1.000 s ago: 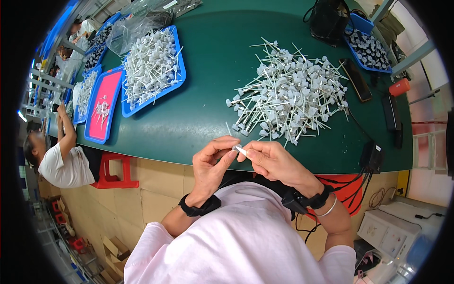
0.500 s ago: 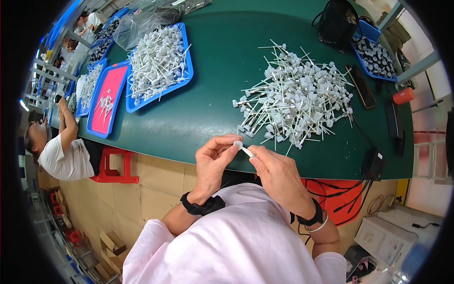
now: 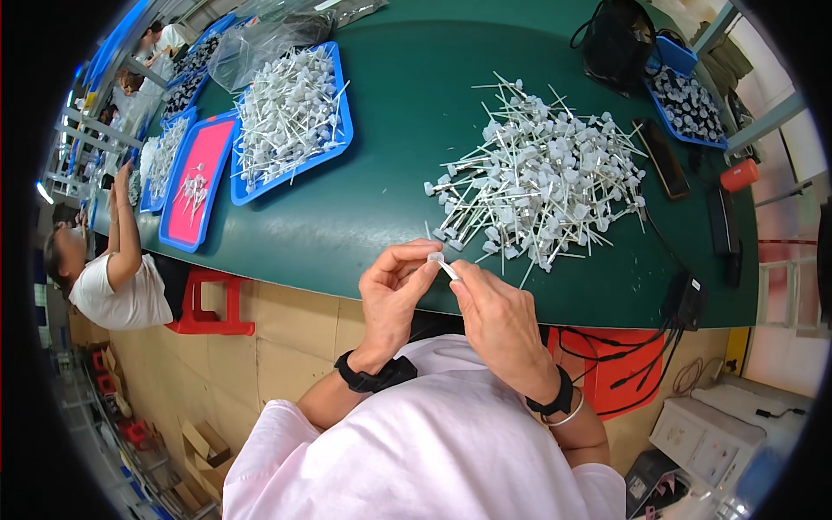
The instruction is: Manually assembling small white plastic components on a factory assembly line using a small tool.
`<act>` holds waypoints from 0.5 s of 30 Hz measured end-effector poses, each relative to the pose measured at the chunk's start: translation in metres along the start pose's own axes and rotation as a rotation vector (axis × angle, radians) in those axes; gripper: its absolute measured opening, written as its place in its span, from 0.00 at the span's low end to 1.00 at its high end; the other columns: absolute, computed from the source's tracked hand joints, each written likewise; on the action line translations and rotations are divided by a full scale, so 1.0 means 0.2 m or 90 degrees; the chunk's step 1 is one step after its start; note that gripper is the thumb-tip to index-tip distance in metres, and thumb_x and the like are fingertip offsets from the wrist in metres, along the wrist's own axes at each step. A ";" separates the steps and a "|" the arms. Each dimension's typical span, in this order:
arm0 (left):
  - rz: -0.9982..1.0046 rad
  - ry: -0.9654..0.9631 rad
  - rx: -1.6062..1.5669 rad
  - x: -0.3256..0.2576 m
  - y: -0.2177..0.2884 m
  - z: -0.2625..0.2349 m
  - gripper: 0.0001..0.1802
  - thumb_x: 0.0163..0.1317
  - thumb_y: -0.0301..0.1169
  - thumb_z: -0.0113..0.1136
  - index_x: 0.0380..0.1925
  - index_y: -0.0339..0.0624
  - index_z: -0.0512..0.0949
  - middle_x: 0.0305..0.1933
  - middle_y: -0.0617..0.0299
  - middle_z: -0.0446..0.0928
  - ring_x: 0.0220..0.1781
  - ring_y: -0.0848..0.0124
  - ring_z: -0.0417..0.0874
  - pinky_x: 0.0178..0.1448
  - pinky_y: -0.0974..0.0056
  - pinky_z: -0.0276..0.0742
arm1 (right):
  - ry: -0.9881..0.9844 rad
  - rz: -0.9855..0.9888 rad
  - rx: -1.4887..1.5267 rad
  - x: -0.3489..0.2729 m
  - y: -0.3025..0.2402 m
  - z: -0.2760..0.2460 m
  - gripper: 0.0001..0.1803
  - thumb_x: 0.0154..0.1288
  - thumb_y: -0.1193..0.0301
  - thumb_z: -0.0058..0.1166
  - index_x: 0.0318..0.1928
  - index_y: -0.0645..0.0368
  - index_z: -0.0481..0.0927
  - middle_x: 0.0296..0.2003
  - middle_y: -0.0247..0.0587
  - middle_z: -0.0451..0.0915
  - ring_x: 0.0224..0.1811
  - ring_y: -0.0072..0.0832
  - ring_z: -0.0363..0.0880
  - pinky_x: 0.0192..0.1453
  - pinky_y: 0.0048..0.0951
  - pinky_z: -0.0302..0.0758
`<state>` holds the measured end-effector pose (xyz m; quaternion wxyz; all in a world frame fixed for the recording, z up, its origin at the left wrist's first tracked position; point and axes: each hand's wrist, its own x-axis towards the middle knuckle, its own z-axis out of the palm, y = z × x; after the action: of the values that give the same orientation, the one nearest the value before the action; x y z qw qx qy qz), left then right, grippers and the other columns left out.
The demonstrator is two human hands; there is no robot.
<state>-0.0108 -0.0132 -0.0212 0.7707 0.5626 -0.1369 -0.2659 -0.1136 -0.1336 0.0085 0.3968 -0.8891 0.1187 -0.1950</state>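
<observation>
Small white capped stick (image 3: 440, 262) pinched between left hand (image 3: 392, 299) and right hand (image 3: 498, 321); big loose pile (image 3: 542, 178) left, one blue tray (image 3: 293, 117) filled.

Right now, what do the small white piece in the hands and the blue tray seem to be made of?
Small white piece: probably plastic, translucent white with a thin stem. Blue tray: likely moulded plastic, with a uniform colour and smooth raised rim.

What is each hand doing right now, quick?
Left hand: shut on the small white part.
Right hand: shut on the same small white part.
</observation>
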 end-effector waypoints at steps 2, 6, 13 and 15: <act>0.011 -0.004 0.006 -0.01 0.00 0.01 0.11 0.63 0.16 0.60 0.46 0.32 0.79 0.55 0.54 0.79 0.52 0.73 0.82 0.58 0.71 0.76 | 0.011 0.003 -0.019 0.00 0.00 0.00 0.10 0.70 0.72 0.52 0.49 0.61 0.73 0.27 0.47 0.77 0.23 0.47 0.79 0.24 0.42 0.74; 0.038 -0.016 0.012 -0.02 0.00 0.02 0.12 0.63 0.16 0.61 0.47 0.31 0.78 0.57 0.54 0.77 0.53 0.72 0.82 0.58 0.71 0.77 | 0.026 0.000 -0.055 0.00 -0.01 0.00 0.11 0.70 0.72 0.52 0.49 0.61 0.72 0.26 0.47 0.77 0.22 0.46 0.79 0.23 0.41 0.75; 0.087 -0.022 0.027 -0.02 -0.01 0.03 0.13 0.62 0.16 0.62 0.47 0.29 0.78 0.56 0.54 0.76 0.52 0.72 0.82 0.57 0.71 0.79 | 0.028 -0.004 -0.092 0.01 -0.02 0.01 0.11 0.70 0.72 0.52 0.49 0.61 0.73 0.26 0.45 0.76 0.22 0.44 0.80 0.23 0.39 0.76; 0.092 -0.020 0.036 -0.02 -0.01 0.02 0.13 0.62 0.16 0.62 0.47 0.29 0.78 0.56 0.54 0.76 0.51 0.72 0.82 0.56 0.70 0.79 | 0.025 -0.003 -0.095 0.01 -0.02 0.01 0.11 0.70 0.72 0.52 0.49 0.61 0.73 0.26 0.46 0.76 0.22 0.44 0.80 0.23 0.39 0.76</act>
<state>-0.0169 -0.0156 -0.0213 0.7693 0.5688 -0.1964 -0.2144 -0.1106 -0.1311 0.0115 0.3266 -0.9124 0.1389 -0.2040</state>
